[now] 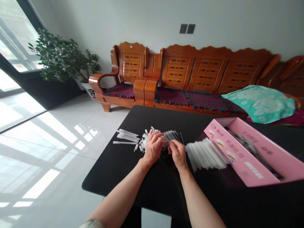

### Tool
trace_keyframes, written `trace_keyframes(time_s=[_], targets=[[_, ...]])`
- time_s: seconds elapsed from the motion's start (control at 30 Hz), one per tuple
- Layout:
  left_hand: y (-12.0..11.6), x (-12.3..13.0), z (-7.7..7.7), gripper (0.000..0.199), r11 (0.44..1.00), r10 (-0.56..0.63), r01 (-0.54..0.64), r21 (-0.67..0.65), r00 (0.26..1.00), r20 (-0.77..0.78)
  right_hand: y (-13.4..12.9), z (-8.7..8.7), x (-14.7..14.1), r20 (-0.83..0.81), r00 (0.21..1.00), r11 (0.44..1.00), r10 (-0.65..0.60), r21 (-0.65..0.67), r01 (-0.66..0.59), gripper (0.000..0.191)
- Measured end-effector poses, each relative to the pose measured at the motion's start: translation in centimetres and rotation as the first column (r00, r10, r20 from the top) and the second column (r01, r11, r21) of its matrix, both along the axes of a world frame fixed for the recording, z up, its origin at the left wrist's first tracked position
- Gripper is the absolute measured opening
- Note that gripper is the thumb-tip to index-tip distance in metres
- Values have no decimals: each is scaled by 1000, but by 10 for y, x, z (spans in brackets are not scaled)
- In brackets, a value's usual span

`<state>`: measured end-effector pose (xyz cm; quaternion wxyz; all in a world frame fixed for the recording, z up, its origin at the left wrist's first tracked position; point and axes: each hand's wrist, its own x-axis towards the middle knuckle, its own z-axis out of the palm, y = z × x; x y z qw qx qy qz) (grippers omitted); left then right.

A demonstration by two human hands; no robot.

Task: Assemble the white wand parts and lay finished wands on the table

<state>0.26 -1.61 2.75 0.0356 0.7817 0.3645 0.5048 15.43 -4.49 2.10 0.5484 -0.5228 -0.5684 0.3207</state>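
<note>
Black table [114, 180], white tubes [206, 155], pink box [239, 158]

The left hand [153, 147] and right hand [177, 154] hide whatever they pinch; the dark items [249, 147] inside the pink box [237, 158] are too blurred to identify.
</note>
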Motion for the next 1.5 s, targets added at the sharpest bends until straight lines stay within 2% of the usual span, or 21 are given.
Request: trace_keyframes(time_s=[0.07, 0.13, 0.2, 0.27, 0.33, 0.4, 0.5, 0.6, 0.8, 1.07, 1.2, 1.37, 1.5], targets=[[2, -3, -1, 17, 992, 111, -103, -68, 985, 129, 3, -4, 3, -96, 991, 995, -98, -7, 98, 34], [5, -6, -4, 24, 968, 172, -117, -221, 955, 244, 4, -7, 4, -154, 973, 985, -172, 0, 174, 33], [9, -9, -8, 31, 923, 143, 12, -385, 917, 371, 2, -6, 4, -144, 975, 985, -169, 18, 173, 32], [13, -10, -11, 34, 854, 92, 212, -474, 837, 539, 0, -3, 1, -68, 992, 993, -110, 37, 113, 31], [16, -10, -14, 38, 790, 64, 385, -476, 722, 689, -3, 1, -2, 32, 998, 997, -52, 50, 51, 30], [19, -11, -15, 41, 747, 59, 490, -450, 624, 779, -4, 4, -4, 113, 993, 998, -27, 57, 21, 29], [23, -13, -16, 42, 705, 82, 569, -424, 528, 845, -5, 5, -5, 188, 982, 998, -17, 64, 5, 28], [26, -16, -16, 41, 686, 109, 601, -411, 473, 874, -4, 3, -4, 233, 972, 997, 16, 64, -32, 28], [25, -15, -15, 39, 671, 133, 614, -416, 452, 882, -4, 2, -5, 254, 965, 994, 57, 76, -79, 35], [27, -15, -18, 41, 702, 179, 556, -444, 465, 867, -5, 2, -8, 259, 964, 996, 61, 46, -76, 26], [27, -14, -17, 40, 711, 167, 549, -440, 475, 864, -5, 2, -7, 241, 969, 997, 59, 37, -70, 25], [24, -15, -15, 39, 701, 144, 562, -438, 490, 860, -5, 2, -6, 267, 958, 993, 106, 19, -115, 33], [24, -16, -15, 40, 703, 167, 554, -447, 483, 860, -5, 4, -8, 265, 955, 991, 132, -9, -134, 30]])
